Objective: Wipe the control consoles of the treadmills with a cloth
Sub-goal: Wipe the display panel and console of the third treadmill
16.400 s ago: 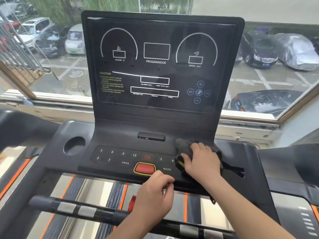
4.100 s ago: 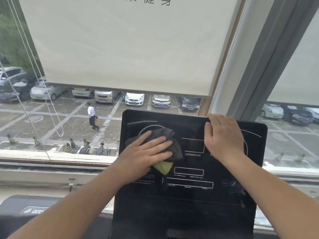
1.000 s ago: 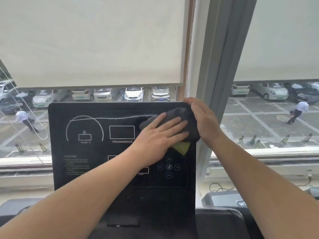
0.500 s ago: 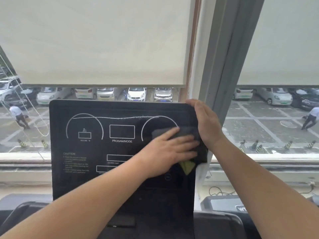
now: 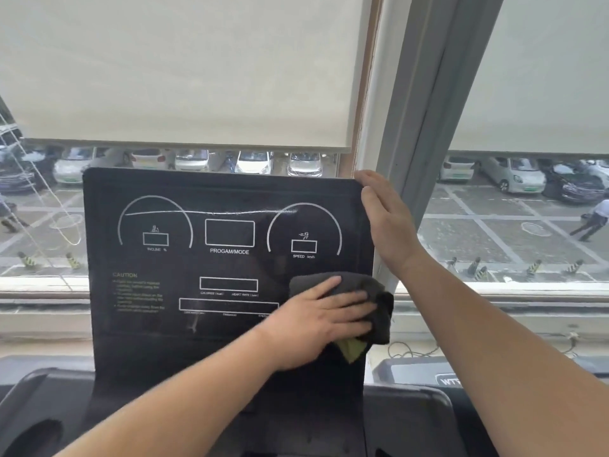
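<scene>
The treadmill's black control console (image 5: 227, 245) stands upright in front of me, with white dial outlines and boxes printed on its screen. My left hand (image 5: 316, 321) lies flat on a dark grey cloth (image 5: 379, 301) with a yellow-green corner, pressing it against the screen's lower right part. My right hand (image 5: 385, 219) grips the console's upper right edge, fingers wrapped over the corner. A thin pale streak runs across the top of the screen.
Behind the console is a window with two cream roller blinds (image 5: 184, 67) and a grey frame post (image 5: 425, 94). Another treadmill's black end (image 5: 428, 374) shows at lower right. A cup hole (image 5: 36, 437) sits in the tray at lower left.
My left hand has slid the cloth down the right side of the screen, from the speed dial to the lower right corner. My right hand keeps its grip on the console's edge.
</scene>
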### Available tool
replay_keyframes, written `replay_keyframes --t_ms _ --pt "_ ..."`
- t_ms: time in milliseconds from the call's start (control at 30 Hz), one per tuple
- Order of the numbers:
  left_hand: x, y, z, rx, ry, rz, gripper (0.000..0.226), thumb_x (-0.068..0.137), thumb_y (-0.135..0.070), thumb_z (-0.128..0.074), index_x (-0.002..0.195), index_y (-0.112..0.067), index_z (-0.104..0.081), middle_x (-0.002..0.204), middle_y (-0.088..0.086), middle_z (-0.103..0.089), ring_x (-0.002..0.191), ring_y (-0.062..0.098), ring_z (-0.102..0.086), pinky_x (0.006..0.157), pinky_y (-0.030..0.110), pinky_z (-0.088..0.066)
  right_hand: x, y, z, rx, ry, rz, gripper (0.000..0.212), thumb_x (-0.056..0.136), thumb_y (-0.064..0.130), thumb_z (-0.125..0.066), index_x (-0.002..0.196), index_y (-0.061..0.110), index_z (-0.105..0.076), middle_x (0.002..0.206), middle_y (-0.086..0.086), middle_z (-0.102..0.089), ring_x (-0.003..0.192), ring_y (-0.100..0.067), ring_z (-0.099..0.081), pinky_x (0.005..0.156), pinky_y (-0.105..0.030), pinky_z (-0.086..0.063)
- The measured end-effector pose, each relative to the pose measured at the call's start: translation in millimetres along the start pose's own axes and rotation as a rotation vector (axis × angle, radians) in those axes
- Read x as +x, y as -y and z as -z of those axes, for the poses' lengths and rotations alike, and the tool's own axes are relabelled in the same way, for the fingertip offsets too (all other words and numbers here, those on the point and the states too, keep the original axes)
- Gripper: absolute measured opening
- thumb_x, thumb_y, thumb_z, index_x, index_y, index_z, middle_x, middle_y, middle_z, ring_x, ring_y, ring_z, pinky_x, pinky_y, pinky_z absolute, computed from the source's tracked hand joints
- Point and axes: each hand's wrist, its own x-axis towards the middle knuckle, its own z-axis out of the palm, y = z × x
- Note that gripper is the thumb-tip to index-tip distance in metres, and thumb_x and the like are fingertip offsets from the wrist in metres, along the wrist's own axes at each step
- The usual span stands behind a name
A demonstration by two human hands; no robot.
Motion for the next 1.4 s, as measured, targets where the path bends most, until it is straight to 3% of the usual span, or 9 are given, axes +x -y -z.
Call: replay_keyframes --t_ms 100,233,300,400,567,800,1067,1267,1400 --pt "-4 40 20 0.069 -0.048 0.032 0.064 0.09 -0.014 -0.036 0.151 -0.029 -0.052 0.168 -0.005 -0.035 0.158 0.016 -0.023 0.129 0.049 -0.007 -2 11 2 0.103 0.023 -0.093 0.04 0.112 0.032 -0.04 0.148 0.027 -0.057 0.157 0.02 -0.045 0.145 0.007 -0.035 0.122 -0.018 -0.021" --pt "0 44 31 0.01 -0.303 0.561 0.074 0.083 -0.004 -0.053 0.154 -0.026 -0.049 0.168 -0.002 -0.035 0.158 0.019 -0.025 0.128 0.055 -0.017 -21 9 -1 0.188 0.013 -0.17 0.052 0.113 0.039 -0.033 0.164 0.033 -0.025 0.164 0.024 -0.028 0.143 0.008 -0.03 0.11 -0.012 -0.029" --pt "9 20 24 -0.081 -0.366 0.689 0.075 0.082 -0.002 -0.057 0.153 -0.024 -0.05 0.168 -0.002 -0.035 0.158 0.02 -0.024 0.128 0.056 -0.015 -43 -13 -6 0.256 0.024 -0.362 0.051 0.11 0.051 -0.032 0.157 0.031 -0.037 0.157 0.017 -0.044 0.133 -0.003 -0.048 0.098 -0.021 -0.042" --pt "13 -24 -2 -0.171 -0.321 0.619 0.073 0.082 0.0 -0.061 0.15 -0.025 -0.053 0.167 -0.004 -0.036 0.157 0.019 -0.025 0.129 0.054 -0.01 -86 -60 -10 0.288 0.03 -0.699 0.053 0.1 0.069 -0.04 0.121 0.031 -0.072 0.119 0.001 -0.077 0.11 -0.021 -0.071 0.093 -0.042 -0.056" --pt "-21 -90 -45 -0.212 -0.116 0.429 0.061 0.084 -0.008 -0.048 0.14 -0.027 -0.063 0.161 -0.007 -0.045 0.154 0.015 -0.031 0.128 0.049 -0.005 -125 -94 -15 0.345 0.029 -0.9 0.059 0.091 0.064 -0.058 0.118 0.016 -0.078 0.111 -0.007 -0.08 0.106 -0.029 -0.074 0.092 -0.042 -0.056" --pt "-43 -72 -30 -0.158 -0.005 0.244 0.054 0.09 -0.013 -0.04 0.134 -0.026 -0.068 0.16 -0.006 -0.048 0.153 0.015 -0.034 0.13 0.048 -0.011 -139 -79 -35 0.289 -0.068 -0.836 0.059 0.104 0.059 -0.036 0.107 0.015 -0.075 0.101 -0.008 -0.079 0.093 -0.026 -0.072 0.078 -0.038 -0.055" --pt "-107 16 3 0.147 -0.22 0.644 0.054 0.077 -0.009 -0.063 0.127 -0.031 -0.069 0.143 0.009 -0.059 0.128 0.033 -0.056 0.092 0.045 -0.038 -148 -102 -27 0.04 0.1 -0.701 0.094 0.082 0.094 -0.026 0.157 0.039 -0.037 0.161 0.016 -0.041 0.15 -0.011 -0.036 0.126 -0.049 -0.026" --pt "-78 -11 -5 0.016 -0.332 0.911 0.053 0.076 -0.006 -0.06 0.122 -0.026 -0.072 0.131 0.005 -0.064 0.116 0.034 -0.054 0.077 0.044 -0.045 -148 -100 -35 -0.025 0.063 -0.588 0.075 0.103 0.065 -0.018 0.164 0.022 -0.026 0.168 0.008 -0.03 0.155 -0.012 -0.024 0.129 -0.039 -0.017" --pt "-37 -64 -26 -0.136 -0.277 0.617 0.04 0.079 -0.014 -0.064 0.116 -0.027 -0.073 0.127 0.0 -0.066 0.114 0.031 -0.056 0.074 0.04 -0.047 -146 -102 -35 0.043 0.031 -0.6 0.041 0.113 0.046 -0.023 0.127 0.028 -0.057 0.128 0.013 -0.06 0.122 -0.009 -0.053 0.106 -0.026 -0.041"
